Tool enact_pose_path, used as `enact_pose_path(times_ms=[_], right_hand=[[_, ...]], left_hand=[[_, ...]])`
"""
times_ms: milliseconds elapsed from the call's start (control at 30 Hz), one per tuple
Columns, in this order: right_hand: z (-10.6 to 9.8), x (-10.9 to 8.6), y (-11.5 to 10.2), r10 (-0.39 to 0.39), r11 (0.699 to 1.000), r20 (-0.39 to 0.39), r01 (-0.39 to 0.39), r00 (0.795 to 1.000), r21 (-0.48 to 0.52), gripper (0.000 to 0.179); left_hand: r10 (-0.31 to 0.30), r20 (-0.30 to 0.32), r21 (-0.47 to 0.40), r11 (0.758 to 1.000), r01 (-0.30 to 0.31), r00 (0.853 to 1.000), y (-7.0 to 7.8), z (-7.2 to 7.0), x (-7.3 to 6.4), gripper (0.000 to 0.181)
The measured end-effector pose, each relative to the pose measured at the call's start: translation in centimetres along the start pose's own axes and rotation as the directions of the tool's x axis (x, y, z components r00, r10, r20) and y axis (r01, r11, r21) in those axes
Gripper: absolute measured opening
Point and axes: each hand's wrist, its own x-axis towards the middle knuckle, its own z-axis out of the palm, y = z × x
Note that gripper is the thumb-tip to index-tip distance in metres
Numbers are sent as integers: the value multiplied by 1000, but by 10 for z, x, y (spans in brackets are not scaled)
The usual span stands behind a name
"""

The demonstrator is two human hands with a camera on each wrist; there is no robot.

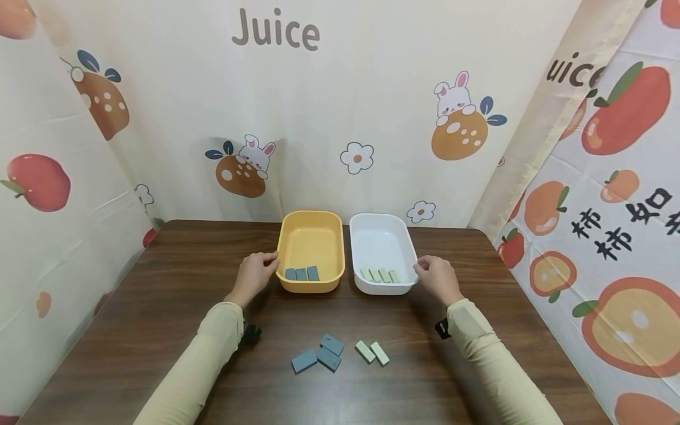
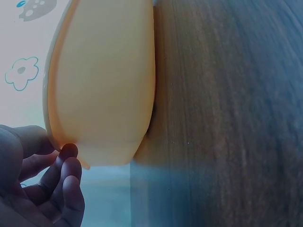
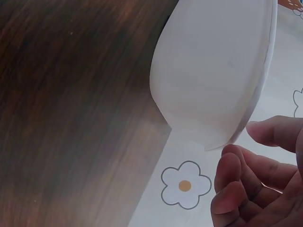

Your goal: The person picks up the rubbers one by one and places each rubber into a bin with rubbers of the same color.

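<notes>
My left hand [image 1: 255, 274] pinches the left rim of a yellow plastic bin [image 1: 310, 236], thumb and bent fingers meeting at its edge in the left wrist view. Inside the bin, three blue-grey blocks [image 1: 301, 274] lie at the near end. The right hand [image 1: 438, 276] holds the right rim of a white plastic bin [image 1: 381, 236] between thumb and fingertips. Several pale green blocks [image 1: 379, 275] stand in a row at that bin's near end. Nearer to me on the table are three blue-grey blocks [image 1: 329, 359] and two pale green blocks [image 1: 365, 352].
Both bins stand side by side near the far edge of the dark wooden table [image 1: 186, 265], a narrow gap between them. Behind hangs a printed curtain [image 1: 319, 106]; another printed cloth [image 1: 627, 236] covers the right side. Each wrist wears a dark camera.
</notes>
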Motion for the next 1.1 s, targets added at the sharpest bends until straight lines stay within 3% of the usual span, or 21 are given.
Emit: enact_pose_path(times_ms=[467,767,1100], right_hand=[[4,-3,9,52,999,65,-53,996,8,31],[1,3,15,106,982,165,-130,981,140,31],[1,3,17,128,973,190,-160,973,167,30]], left_hand=[[-4,-8,5,1000,4,1000,0,1,-1,38],[-4,-10,0,1000,4,1000,-1,1,0,39],[6,-23,12,1000,-6,1000,-1,-2,1,38]])
